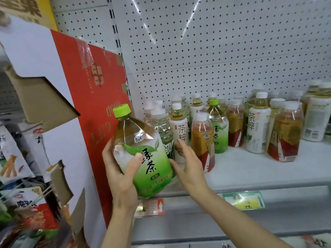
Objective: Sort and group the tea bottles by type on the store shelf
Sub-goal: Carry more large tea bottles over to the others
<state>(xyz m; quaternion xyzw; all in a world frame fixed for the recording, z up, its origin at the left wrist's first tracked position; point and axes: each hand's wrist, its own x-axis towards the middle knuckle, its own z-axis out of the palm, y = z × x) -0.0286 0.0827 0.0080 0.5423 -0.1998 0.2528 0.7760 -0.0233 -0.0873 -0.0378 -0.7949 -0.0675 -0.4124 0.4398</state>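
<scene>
My left hand grips a green tea bottle with a green cap and green label, tilted, at the shelf's front left corner. My right hand is open with fingers spread, its fingertips touching the bottle's right side. On the white shelf stand mixed bottles: another green-capped green tea bottle, white-label tea bottles, red-and-amber label bottles, and a clear bottle behind the held one.
A red and white cardboard display stands right against the shelf's left end. Snack packets hang at far left. A white pegboard backs the shelf. Price tags line the shelf edge. Pale bottles stand at far right.
</scene>
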